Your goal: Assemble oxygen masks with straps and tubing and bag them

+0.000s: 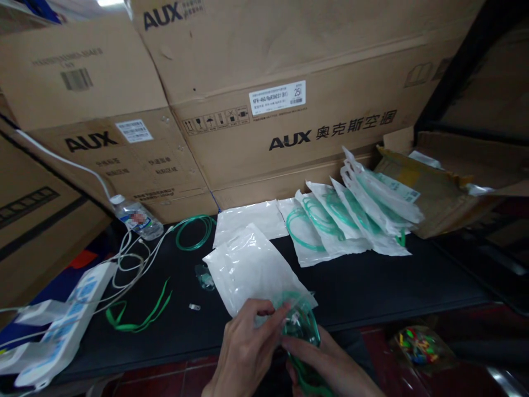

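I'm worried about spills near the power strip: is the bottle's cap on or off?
On: the white cap sits over the mouth of the bottle.

Beside the right hand (pixel 316 355), bench (pixel 367 286) lies open (packets (pixel 349 216) block behind).

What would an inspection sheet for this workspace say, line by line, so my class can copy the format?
Surface: black worktop, with items spread across it.
Job's things: clear green mask at the front edge, white pouch beside it, row of bagged green tubing behind.
Clutter: bottle, loose green coil, green strap, small clear piece.
Hands: right hand holds the mask; left hand is at the mask and pouch, grip unclear.
Cables: white cables tangled near the power strip.
Surroundings: AUX cartons behind; open carton at right.
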`<state>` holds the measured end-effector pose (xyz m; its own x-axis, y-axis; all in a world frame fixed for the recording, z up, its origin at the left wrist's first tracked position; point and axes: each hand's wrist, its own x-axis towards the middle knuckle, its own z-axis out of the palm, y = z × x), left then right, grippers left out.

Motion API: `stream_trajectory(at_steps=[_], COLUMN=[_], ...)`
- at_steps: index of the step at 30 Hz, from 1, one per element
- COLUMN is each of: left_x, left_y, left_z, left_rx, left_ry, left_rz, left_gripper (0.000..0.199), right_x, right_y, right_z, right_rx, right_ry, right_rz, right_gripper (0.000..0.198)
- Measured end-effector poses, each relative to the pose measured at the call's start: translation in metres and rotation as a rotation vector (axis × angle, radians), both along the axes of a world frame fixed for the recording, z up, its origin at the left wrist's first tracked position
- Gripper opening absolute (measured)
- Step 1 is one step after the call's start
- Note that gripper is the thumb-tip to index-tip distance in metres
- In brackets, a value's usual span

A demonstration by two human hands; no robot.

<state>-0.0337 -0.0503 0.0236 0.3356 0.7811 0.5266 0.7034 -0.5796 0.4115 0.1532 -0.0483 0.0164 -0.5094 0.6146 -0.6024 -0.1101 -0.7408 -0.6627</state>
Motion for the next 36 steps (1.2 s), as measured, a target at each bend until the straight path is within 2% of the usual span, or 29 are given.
stream_trajectory(at_steps=[3,6,8,10,14,21,24,27,30,33,36], left_x=[0.007,0.012,0.013,0.014,0.015,0.024,0.028,0.032,0.039,0.05,0.06], left_y=[-0.002,0.0,0.003,0.006,0.004,-0.006,-0.006,-0.009,-0.017,-0.026,-0.028], left_z=[0.0,0.001,0.002,0.003,0.004,0.006,0.006,0.006,0.006,0.005,0.003], left_rx=[-0.03,-0.102,-0.122,-0.119,-0.061,0.072,0.096,0.066,0.056,0.107,0.141], left_ry=[-0.043,-0.074,-0.093,-0.107,-0.119,-0.058,-0.075,-0.075,-0.075,-0.091,-0.057], left_rz=[-0.042,-0.04,-0.035,-0.032,-0.027,-0.072,-0.079,-0.08,-0.067,0.033,0.143], left_gripper=[0.037,0.031,0.028,0.027,0.025,0.023,0.026,0.024,0.019,0.015,0.015], right_x=[-0.001,0.004,0.009,0.015,0.025,0.023,0.016,0.008,0.004,0.003,0.003], right_y=[0.0,-0.001,-0.003,-0.005,-0.01,-0.009,-0.007,-0.008,-0.01,-0.013,-0.015], right_z=[0.004,-0.002,-0.008,-0.013,-0.015,-0.011,-0.013,-0.017,-0.016,-0.009,-0.002], right_rx=[0.06,0.09,0.055,0.001,-0.059,-0.083,-0.051,-0.045,0.04,0.137,0.161], right_ry=[0.018,0.065,0.151,0.244,0.286,0.175,0.177,0.287,0.285,0.219,0.19], right_rz=[0.009,-0.017,-0.044,-0.055,-0.093,-0.224,-0.324,-0.372,-0.432,-0.475,-0.492], right_gripper=[0.059,0.069,0.078,0.076,0.066,0.079,0.067,0.05,0.04,0.026,0.028])
